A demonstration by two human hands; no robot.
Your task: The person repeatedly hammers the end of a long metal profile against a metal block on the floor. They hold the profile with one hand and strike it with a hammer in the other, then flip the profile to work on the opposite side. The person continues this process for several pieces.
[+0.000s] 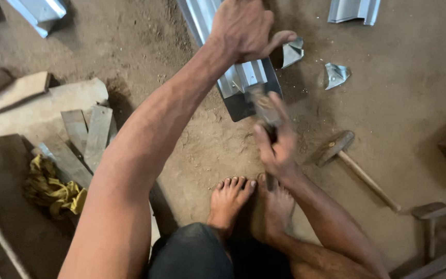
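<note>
At the top middle of the frame, the left hand presses down on a long ridged metal sheet that lies on the dirt floor. Just below it, in the middle, the right hand is closed tight around a blurry tool (too fuzzy to tell what kind). Two small bent metal scraps sit at the upper right. A wooden-handled hammer lies to the right, and a yellow rag lies at the lower left.

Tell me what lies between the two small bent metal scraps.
Only bare dirt floor lies between the left scrap and the right scrap, as the head view shows.
</note>
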